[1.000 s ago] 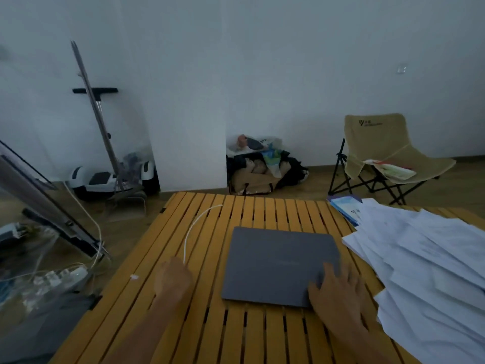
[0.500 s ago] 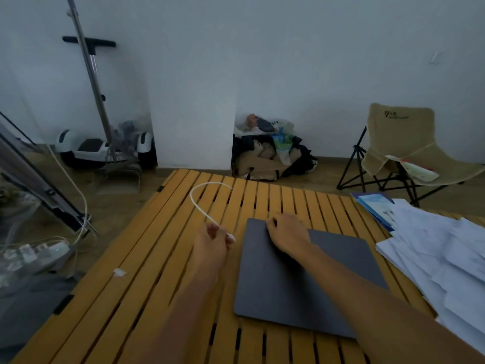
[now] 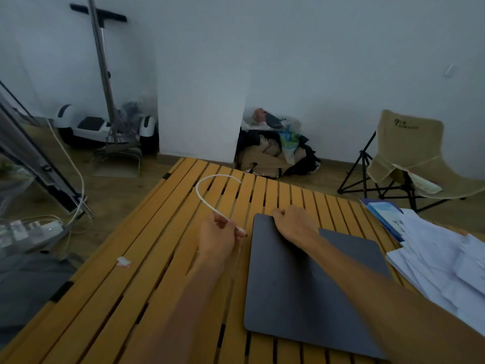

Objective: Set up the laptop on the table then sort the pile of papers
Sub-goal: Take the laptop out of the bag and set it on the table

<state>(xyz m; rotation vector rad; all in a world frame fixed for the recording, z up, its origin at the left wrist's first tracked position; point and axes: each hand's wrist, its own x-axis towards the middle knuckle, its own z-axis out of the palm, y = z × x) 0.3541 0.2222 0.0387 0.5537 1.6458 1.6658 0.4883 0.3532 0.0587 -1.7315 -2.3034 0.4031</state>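
Observation:
A closed dark grey laptop [image 3: 301, 290] lies flat on the yellow slatted table [image 3: 147, 298]. My right hand [image 3: 294, 223] grips its far left corner, fingers curled over the edge. My left hand [image 3: 217, 236] pinches the plug end of a white charging cable [image 3: 207, 187], which loops up over the table's far edge; the plug tip points at the laptop's left side, a short gap away. A loose pile of white papers [image 3: 441, 261] spreads over the table's right side, with blue booklets [image 3: 383, 210] at its far end.
A small white scrap [image 3: 124, 261] lies on the table at left. On the floor are a white hoverboard with a pole [image 3: 105, 124], a power strip [image 3: 39, 228] with cords, a heap of bags [image 3: 275, 151] by the wall and a beige folding chair [image 3: 409, 158].
My right hand moved from the laptop's near right corner to its far left corner. My left hand picked up the white cable's end and brought it beside the laptop.

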